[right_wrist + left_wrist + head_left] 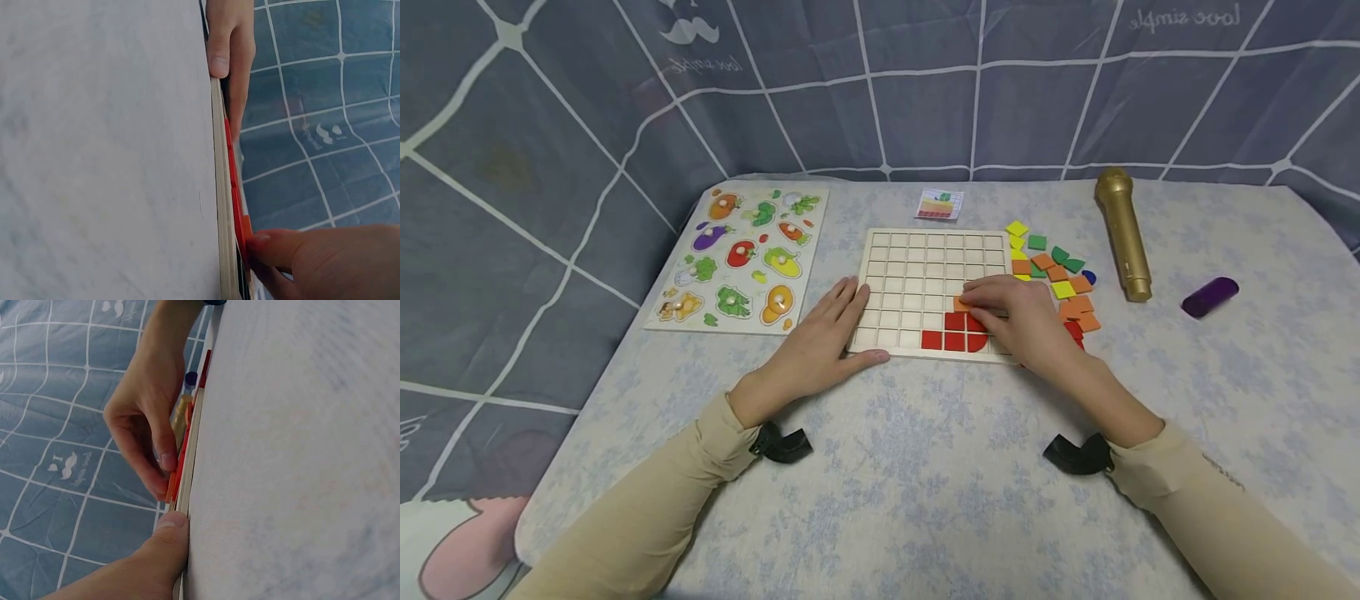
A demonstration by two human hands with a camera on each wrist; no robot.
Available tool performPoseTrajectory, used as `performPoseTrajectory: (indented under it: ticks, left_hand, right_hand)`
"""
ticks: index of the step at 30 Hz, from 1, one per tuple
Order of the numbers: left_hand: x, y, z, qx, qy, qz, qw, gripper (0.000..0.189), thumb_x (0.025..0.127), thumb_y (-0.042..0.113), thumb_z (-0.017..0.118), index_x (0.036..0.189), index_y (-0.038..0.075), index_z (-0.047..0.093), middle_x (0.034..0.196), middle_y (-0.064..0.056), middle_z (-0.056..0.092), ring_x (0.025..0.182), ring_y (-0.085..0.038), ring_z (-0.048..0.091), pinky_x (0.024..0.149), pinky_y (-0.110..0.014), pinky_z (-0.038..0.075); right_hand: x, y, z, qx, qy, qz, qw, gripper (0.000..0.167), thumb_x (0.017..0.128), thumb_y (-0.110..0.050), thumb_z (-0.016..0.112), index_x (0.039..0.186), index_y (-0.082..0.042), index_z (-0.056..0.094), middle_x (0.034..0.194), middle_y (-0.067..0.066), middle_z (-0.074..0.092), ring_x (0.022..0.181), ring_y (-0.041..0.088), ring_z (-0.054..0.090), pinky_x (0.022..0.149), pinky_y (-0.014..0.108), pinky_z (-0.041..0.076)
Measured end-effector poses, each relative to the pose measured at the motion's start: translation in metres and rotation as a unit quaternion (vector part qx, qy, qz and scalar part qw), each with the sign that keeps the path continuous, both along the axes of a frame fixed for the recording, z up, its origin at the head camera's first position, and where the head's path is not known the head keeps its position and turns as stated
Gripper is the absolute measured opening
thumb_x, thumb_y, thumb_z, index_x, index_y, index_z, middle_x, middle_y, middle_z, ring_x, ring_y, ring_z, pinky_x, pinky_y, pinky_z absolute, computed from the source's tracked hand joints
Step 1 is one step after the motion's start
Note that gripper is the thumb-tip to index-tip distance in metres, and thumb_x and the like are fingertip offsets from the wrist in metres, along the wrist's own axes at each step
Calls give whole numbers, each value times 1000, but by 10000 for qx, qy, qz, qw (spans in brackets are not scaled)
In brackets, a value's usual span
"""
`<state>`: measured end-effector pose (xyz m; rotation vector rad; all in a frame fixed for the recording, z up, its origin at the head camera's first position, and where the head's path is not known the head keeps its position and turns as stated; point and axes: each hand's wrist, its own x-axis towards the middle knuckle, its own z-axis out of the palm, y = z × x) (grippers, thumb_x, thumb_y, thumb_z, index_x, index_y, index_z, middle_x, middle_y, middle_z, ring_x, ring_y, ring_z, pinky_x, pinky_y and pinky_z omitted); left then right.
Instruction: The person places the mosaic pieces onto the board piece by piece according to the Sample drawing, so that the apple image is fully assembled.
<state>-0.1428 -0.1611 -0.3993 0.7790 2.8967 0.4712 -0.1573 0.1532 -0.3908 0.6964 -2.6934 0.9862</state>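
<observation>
A wooden grid board (897, 268) lies flat on the table, with several red tiles (954, 341) set in its lower right cells. One of the red pieces has a rounded corner. My right hand (1028, 323) is over the board's right half, pinching an orange square tile (960, 303) just above the red ones. In the left wrist view that orange tile (170, 487) shows between thumb and fingertips. My left hand (816, 342) rests along the board's left edge with fingers extended, its thumb by the near corner. The right hand hides part of the board.
Loose yellow, green, orange and red tiles (1063, 290) lie right of the board, with a blue round piece (1089, 277). Behind the board is a small picture card (939, 204). A vegetable puzzle (741, 275) sits left; a gold microphone-like object (1124, 237) and purple cylinder (1210, 297) lie right.
</observation>
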Motion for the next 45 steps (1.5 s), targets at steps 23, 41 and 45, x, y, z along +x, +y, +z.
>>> performPoseTrajectory:
  ticks: [23,41,45]
  left_hand:
    - [3,4,-4,147,135,-3,9998,103,99,63,63,168,3,16,176,-19,10,165,-31,5,132,-49,18]
    - [0,4,-3,173,74,47,9998,102,100,63,62,168,3,16,176,-19,10,165,-30,5,132,-49,17]
    - [-1,6,-2,222,79,30,9997,102,100,63,62,168,3,17,176,-19,11,165,-30,5,132,-48,17]
  right_hand:
    - [7,0,-2,35,364,208,9991,15,91,-4,81,106,-2,83,114,12,77,114,30,70,98,50,57]
    - [1,25,15,332,82,281,9990,16,93,-5,78,109,-3,81,109,11,79,104,29,71,88,48,57]
    - [8,51,26,534,-183,-103,9984,20,91,-8,81,111,-6,81,104,9,80,95,27,72,84,47,56]
